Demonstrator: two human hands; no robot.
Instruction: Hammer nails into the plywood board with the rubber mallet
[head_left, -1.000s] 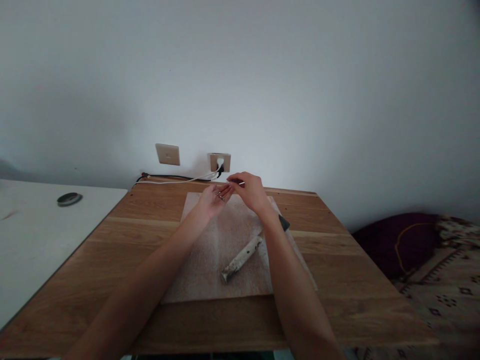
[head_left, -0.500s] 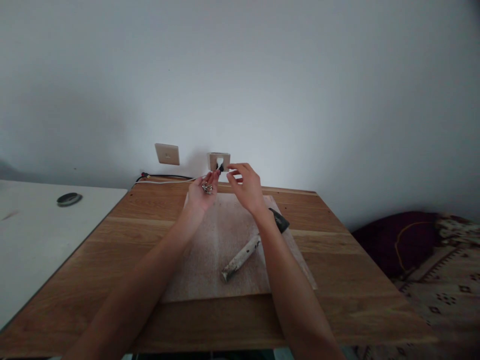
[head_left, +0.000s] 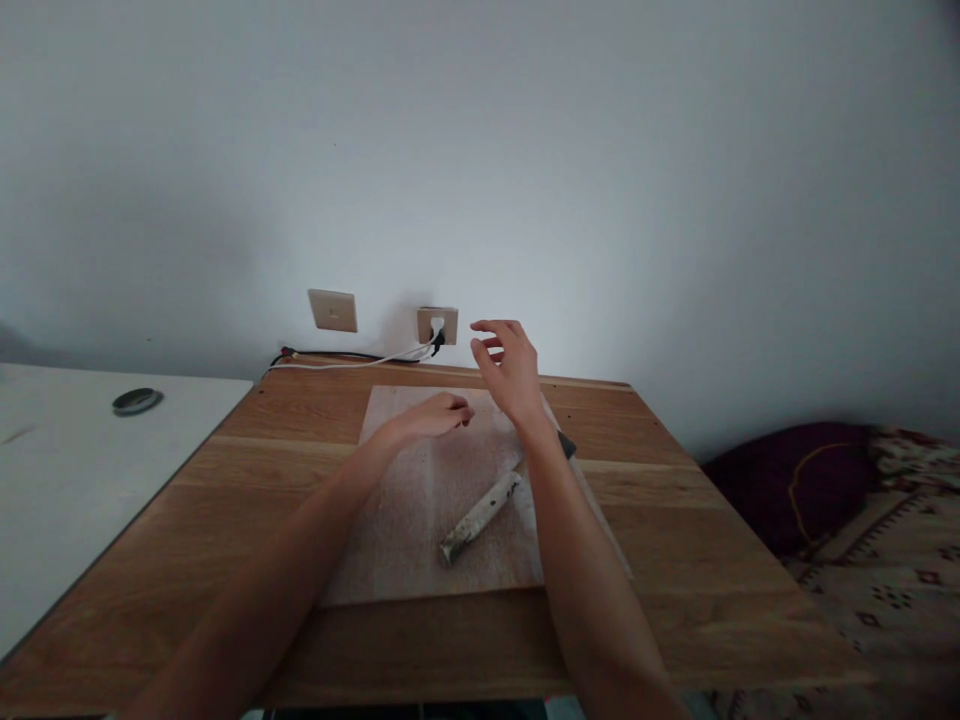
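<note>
Left hand (head_left: 435, 415) now palm down over the board (head_left: 405, 560), fingers curled; metal bits, in that palm 0.5 s ago, are out of sight; can't tell whether its grip keeps them. Right hand (head_left: 511, 372) raised, grip released. Hammer (head_left: 481, 518) on board; work, I judge, between 2 actions

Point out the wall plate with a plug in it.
The right wall plate, nearer the right hand: a white plug sits in it, while the left wall plate has none.
</note>
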